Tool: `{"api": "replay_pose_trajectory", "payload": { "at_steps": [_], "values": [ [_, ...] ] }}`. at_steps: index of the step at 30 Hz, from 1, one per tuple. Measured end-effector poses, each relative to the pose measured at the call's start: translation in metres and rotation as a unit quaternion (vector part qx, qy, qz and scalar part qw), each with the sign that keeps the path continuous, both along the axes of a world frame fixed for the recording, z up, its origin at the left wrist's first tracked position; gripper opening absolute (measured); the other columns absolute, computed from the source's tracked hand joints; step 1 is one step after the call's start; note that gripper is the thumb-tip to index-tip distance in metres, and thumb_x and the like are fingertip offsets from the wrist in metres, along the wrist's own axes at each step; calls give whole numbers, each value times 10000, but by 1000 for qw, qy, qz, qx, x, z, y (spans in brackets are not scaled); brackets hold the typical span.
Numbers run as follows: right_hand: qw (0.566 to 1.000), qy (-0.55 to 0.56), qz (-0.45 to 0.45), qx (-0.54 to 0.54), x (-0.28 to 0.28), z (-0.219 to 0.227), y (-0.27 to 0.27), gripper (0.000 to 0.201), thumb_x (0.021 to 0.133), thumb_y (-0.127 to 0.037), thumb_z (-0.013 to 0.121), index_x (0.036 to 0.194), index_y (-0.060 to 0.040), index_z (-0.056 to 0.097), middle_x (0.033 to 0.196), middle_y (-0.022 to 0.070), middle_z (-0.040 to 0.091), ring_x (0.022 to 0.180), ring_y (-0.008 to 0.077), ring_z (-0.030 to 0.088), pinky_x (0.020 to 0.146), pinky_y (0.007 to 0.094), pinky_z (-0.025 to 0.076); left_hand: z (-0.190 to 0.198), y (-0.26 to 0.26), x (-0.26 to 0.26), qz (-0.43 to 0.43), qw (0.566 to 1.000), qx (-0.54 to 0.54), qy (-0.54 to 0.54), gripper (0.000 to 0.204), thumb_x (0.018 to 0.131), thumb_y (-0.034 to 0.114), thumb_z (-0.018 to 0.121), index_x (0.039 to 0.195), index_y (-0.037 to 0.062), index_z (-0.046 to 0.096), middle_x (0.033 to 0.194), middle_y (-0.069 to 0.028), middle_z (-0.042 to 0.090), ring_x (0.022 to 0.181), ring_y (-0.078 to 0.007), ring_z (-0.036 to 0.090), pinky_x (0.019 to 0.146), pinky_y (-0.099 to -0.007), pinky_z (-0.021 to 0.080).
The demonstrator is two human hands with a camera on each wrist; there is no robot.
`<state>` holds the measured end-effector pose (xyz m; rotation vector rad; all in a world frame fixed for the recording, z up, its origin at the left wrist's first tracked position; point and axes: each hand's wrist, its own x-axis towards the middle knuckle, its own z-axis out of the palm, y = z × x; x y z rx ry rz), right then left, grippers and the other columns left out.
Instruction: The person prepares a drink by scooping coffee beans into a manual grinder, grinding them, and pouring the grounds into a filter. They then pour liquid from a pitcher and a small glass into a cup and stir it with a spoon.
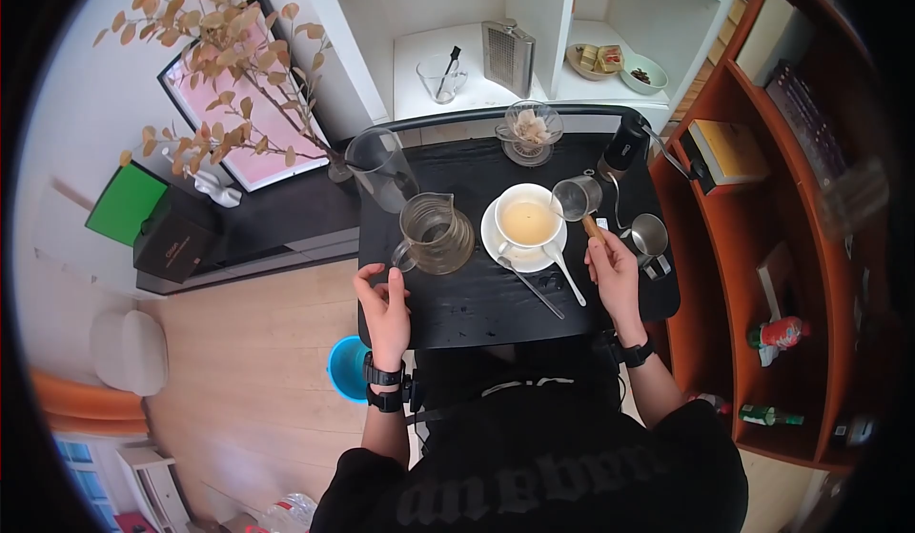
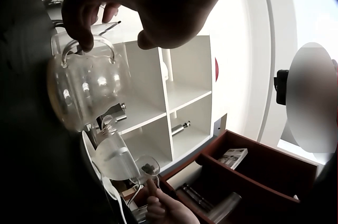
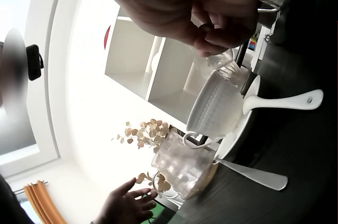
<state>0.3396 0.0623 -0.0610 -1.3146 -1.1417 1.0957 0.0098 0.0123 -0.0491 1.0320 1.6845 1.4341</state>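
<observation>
My right hand (image 1: 615, 281) grips the wooden handle (image 1: 593, 228) of a small clear cup (image 1: 577, 197), tilted close beside a white cup (image 1: 529, 221) of pale tan liquid. That white cup stands on a saucer (image 1: 489, 238) with a white spoon (image 1: 572, 279) and a metal spoon (image 1: 532, 287). My left hand (image 1: 384, 314) has loosely bent fingers at the handle of a glass jug (image 1: 438, 233); in the right wrist view, the fingers are spread beside that handle. A little tan liquid shows low in the jug (image 3: 185, 168).
Behind these on the black table (image 1: 448, 314) stand a tall glass (image 1: 381, 171), a glass dripper (image 1: 529, 133) with a used filter, and a black handheld frother (image 1: 624, 147). A metal pitcher (image 1: 650, 235) is at the right. A blue bucket (image 1: 349, 369) sits on the floor.
</observation>
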Motion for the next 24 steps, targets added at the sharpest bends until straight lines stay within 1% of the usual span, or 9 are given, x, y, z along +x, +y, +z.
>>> {"api": "replay_pose_trajectory", "payload": {
  "at_steps": [1, 4, 7, 10, 13, 16, 19, 21, 24],
  "values": [
    [999, -40, -9, 7, 1, 0, -2, 358, 1023, -162, 603, 1317, 42, 588, 794, -4, 619, 644, 31, 525, 571, 198, 427, -2, -3, 0, 3, 1000, 7, -6, 348, 1039, 307, 572, 1259, 73, 439, 850, -26, 569, 709, -67, 559, 548, -201, 428],
    [985, -151, -34, 71, -5, 4, -3, 339, 1003, -124, 624, 1300, 37, 607, 819, 24, 646, 695, 58, 569, 621, 219, 467, 5, -9, -1, -20, 999, -27, 1, 354, 1031, 291, 585, 1265, 71, 437, 790, -11, 565, 731, -67, 563, 557, -200, 427],
    [971, -201, -34, 129, -8, 10, -5, 331, 980, -79, 641, 1291, 30, 620, 837, 47, 664, 731, 74, 593, 652, 237, 486, -15, -9, -5, -17, 998, 12, 57, 362, 1022, 268, 600, 1274, 68, 434, 817, -22, 583, 738, -68, 570, 569, -198, 429],
    [960, -232, -32, 152, -11, 15, -6, 331, 971, -66, 645, 1292, 16, 627, 835, 51, 666, 710, 73, 588, 640, 237, 478, -14, -13, -5, -28, 999, -7, 43, 382, 1012, 265, 620, 1281, 70, 432, 821, -20, 588, 752, -69, 578, 578, -197, 432],
    [966, -223, -35, 127, -10, 12, -5, 326, 968, -62, 647, 1284, 18, 632, 835, 50, 668, 697, 75, 585, 635, 240, 478, -12, -14, -1, -22, 999, -12, 21, 398, 982, 231, 672, 1247, 35, 450, 814, -15, 549, 681, -62, 519, 577, -216, 404],
    [967, -215, -35, 133, -10, 10, -3, 334, 960, -56, 655, 1285, 18, 630, 825, 49, 668, 687, 79, 584, 629, 245, 481, -12, -14, -1, -25, 999, -17, 32, 398, 979, 225, 673, 1248, 36, 449, 804, -15, 550, 680, -62, 520, 576, -217, 404],
    [965, -223, -21, 137, -5, 4, -1, 358, 988, -102, 638, 1316, 37, 607, 848, 39, 677, 720, 57, 598, 635, 215, 469, -13, -13, -1, -23, 999, -9, 42, 398, 975, 220, 676, 1248, 39, 450, 785, -13, 550, 669, -63, 518, 574, -218, 403],
    [991, -112, -11, 67, -3, 1, 2, 337, 1008, -132, 616, 1303, 30, 613, 832, 27, 662, 661, 33, 548, 584, 196, 425, -11, -15, -2, -24, 999, -15, 43, 397, 974, 217, 678, 1248, 40, 451, 783, -15, 550, 664, -65, 518, 574, -219, 404],
    [999, 43, 15, -24, 7, 2, 11, 315, 1034, -180, 580, 1272, 22, 623, 809, 7, 637, 591, 13, 477, 524, 181, 362, -10, -17, -3, -25, 999, -20, 42, 395, 972, 214, 679, 1248, 42, 454, 781, -17, 552, 659, -67, 518, 574, -220, 405]
  ]
}}
